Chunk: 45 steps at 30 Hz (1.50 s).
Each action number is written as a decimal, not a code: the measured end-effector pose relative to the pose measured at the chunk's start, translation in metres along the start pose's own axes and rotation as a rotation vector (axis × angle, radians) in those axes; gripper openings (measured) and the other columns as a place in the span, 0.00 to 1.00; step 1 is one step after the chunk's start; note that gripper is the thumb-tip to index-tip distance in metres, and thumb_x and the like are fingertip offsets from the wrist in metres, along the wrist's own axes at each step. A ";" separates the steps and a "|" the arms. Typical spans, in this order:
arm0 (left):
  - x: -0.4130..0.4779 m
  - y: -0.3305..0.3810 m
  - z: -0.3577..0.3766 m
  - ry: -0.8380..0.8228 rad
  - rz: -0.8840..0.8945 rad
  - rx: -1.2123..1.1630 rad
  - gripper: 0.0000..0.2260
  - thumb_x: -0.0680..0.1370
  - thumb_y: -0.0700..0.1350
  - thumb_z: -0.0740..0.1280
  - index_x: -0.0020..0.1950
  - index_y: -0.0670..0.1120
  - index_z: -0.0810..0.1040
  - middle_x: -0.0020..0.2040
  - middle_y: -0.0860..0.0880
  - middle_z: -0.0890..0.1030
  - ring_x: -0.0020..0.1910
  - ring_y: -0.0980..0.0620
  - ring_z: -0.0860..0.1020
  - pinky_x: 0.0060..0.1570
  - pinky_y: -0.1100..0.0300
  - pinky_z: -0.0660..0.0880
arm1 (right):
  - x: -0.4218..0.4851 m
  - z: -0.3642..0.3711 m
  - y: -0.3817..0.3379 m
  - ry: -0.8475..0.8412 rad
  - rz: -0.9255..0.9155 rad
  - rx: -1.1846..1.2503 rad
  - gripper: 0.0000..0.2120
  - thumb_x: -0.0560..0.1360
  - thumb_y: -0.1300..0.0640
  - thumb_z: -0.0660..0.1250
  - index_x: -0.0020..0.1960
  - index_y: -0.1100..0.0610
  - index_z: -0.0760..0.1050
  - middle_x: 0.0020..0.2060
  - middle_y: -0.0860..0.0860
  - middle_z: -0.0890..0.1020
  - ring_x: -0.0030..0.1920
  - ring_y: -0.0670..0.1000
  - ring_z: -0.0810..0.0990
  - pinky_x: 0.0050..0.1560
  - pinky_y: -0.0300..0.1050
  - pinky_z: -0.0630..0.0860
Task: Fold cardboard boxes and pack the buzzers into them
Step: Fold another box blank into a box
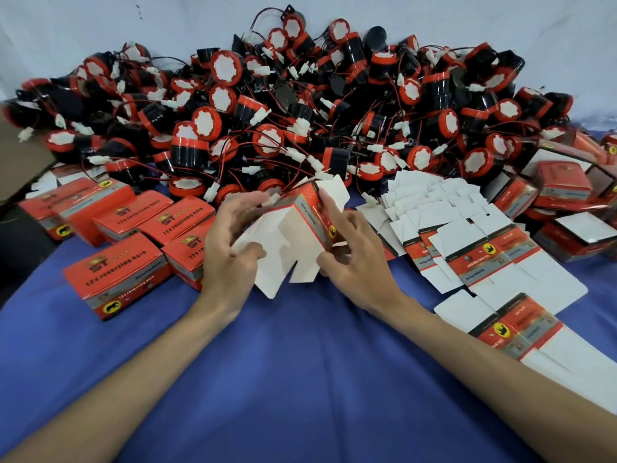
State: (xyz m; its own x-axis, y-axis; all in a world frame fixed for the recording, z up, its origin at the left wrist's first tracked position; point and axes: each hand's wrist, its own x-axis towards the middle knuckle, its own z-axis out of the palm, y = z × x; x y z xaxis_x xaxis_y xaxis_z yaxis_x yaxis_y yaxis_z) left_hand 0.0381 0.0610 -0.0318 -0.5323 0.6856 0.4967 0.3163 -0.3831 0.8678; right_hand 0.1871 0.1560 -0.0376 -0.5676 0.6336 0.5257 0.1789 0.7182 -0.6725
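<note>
Blue cloth (300,369) spreads nearest; left hand (230,243) and right hand (355,262) grip a half-folded box (309,225), flaps open, inside hidden.

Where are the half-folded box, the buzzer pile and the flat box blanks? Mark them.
half-folded box (312,210): head view, red side panel
buzzer pile (226,67): head view, white face of one buzzer
flat box blanks (484,262): head view, red panel of top blank

A blue cloth (300,362) covers the work surface. On it lie a heap of red-and-black buzzers (300,111) at the back, closed red boxes (120,279) at left and flat box blanks (500,262) at right.
</note>
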 end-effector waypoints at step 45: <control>-0.003 0.000 -0.014 -0.389 0.025 0.217 0.41 0.66 0.54 0.69 0.75 0.50 0.55 0.63 0.66 0.72 0.59 0.69 0.74 0.53 0.76 0.70 | -0.005 -0.003 -0.003 -0.198 -0.022 0.103 0.35 0.70 0.63 0.58 0.77 0.56 0.57 0.71 0.48 0.65 0.67 0.47 0.69 0.62 0.38 0.73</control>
State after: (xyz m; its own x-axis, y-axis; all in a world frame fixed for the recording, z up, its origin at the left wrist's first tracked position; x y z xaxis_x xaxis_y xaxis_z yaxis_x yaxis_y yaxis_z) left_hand 0.0285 0.0500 -0.0335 -0.2000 0.8756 0.4397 0.5053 -0.2923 0.8119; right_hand 0.1915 0.1519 -0.0371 -0.7191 0.5419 0.4350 0.0873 0.6914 -0.7172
